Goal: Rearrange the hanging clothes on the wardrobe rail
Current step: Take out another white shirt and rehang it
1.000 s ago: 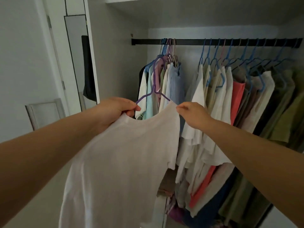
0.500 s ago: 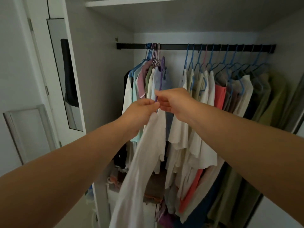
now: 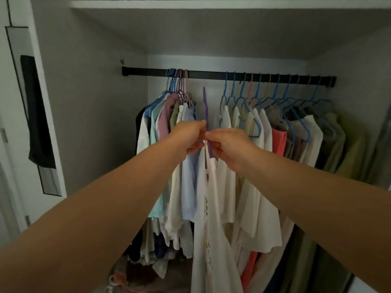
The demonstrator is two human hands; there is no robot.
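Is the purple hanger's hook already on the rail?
No, the purple hanger has its hook tip below the black rail, in the gap between the two clothing groups.

Since a second ago both hands have turned the white shirt (image 3: 208, 218) from face-on to edge-on and lifted it toward the rail (image 3: 211, 75), the left hand (image 3: 188, 135) and right hand (image 3: 229, 148) now pinching together at the purple hanger (image 3: 205, 108) in the gap between the two clothing bunches.

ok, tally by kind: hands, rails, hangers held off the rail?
Hands: 2 (left hand, right hand)
Rails: 1 (rail)
Hangers off the rail: 1 (purple hanger)
Total: 4
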